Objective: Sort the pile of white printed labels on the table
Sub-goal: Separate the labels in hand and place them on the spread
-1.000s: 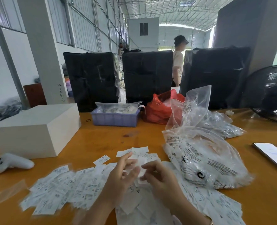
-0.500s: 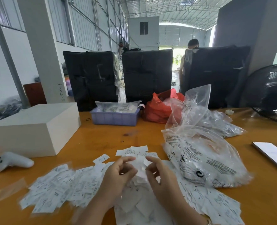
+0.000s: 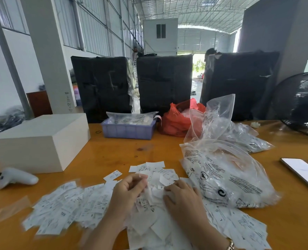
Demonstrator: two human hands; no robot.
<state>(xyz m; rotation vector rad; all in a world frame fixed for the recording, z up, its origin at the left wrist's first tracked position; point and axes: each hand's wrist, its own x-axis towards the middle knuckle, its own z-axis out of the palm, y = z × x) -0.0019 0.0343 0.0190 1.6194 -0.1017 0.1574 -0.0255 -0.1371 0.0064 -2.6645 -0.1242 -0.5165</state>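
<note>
Near table edge: pile of white printed paper labels point(image 3: 88, 208); left hand point(image 3: 126, 193) now curls round some
Right hand point(image 3: 183, 197): lowered flat, fingers spread on labels; sorting barely begun

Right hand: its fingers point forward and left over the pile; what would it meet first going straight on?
Most likely the loose labels heaped just ahead of the right hand, then the left hand; depth is uncertain.
</note>
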